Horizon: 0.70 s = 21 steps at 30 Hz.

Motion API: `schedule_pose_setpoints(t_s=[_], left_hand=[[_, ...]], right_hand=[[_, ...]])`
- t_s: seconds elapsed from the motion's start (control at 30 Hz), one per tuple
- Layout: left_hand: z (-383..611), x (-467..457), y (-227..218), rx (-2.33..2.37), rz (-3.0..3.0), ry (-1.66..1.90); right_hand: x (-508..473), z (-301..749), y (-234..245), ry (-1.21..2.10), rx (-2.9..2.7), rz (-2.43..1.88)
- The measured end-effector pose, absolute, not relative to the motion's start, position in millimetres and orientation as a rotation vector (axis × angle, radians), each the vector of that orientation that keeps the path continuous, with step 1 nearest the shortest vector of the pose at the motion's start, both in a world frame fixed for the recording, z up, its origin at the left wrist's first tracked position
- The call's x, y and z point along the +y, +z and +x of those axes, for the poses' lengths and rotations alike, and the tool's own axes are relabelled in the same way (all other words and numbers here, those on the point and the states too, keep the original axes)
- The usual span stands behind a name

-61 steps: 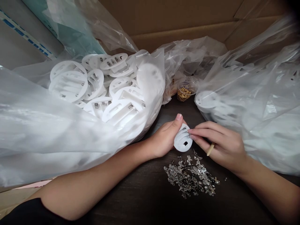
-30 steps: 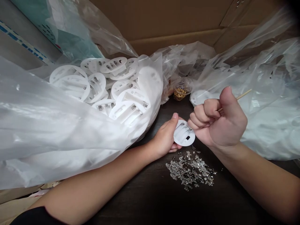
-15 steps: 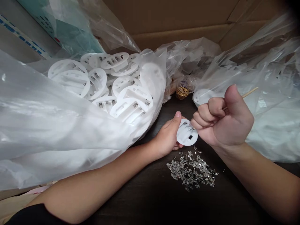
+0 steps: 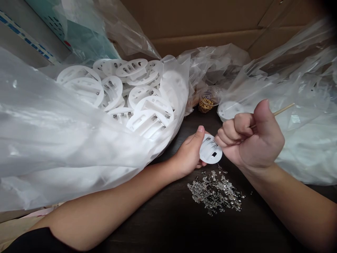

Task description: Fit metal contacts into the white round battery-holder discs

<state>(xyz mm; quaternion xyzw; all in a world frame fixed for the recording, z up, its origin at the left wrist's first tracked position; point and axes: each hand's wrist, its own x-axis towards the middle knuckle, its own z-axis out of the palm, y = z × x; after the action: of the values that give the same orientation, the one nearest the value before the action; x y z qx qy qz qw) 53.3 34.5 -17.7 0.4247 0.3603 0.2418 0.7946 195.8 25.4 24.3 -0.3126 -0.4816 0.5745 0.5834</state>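
My left hand (image 4: 188,153) grips a round white plastic battery holder (image 4: 211,149), its thumb on the near rim and metal contacts showing on its face. My right hand (image 4: 250,135) is closed in a fist around a thin wooden stick (image 4: 283,111), whose tip points up and right. The knuckles of that fist sit at the holder's upper right edge. Just below the holder lies a loose heap of silver metal contact clips (image 4: 214,193) on the dark table (image 4: 158,225).
A clear plastic bag (image 4: 52,116) full of white holders (image 4: 142,102) bulges at left. Another bag (image 4: 302,147) lies at right with a white disc (image 4: 228,110) in it. A small cup of gold-coloured springs (image 4: 205,104) stands behind the hands, before a cardboard box wall (image 4: 200,21).
My right hand has gone from fingertips on the holder to a raised fist around the stick. The holder has turned a little in my left hand, and the view has shifted slightly.
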Motion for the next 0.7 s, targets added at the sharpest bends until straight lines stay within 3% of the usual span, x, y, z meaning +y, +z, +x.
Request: schedule_pose_setpoints(t_s=[0.7], left_hand=[[53.5,33.2,-17.8,0.815,0.954,0.497]], right_hand=[[24.0,191.0,20.5,1.375,-0.982,-0.652]])
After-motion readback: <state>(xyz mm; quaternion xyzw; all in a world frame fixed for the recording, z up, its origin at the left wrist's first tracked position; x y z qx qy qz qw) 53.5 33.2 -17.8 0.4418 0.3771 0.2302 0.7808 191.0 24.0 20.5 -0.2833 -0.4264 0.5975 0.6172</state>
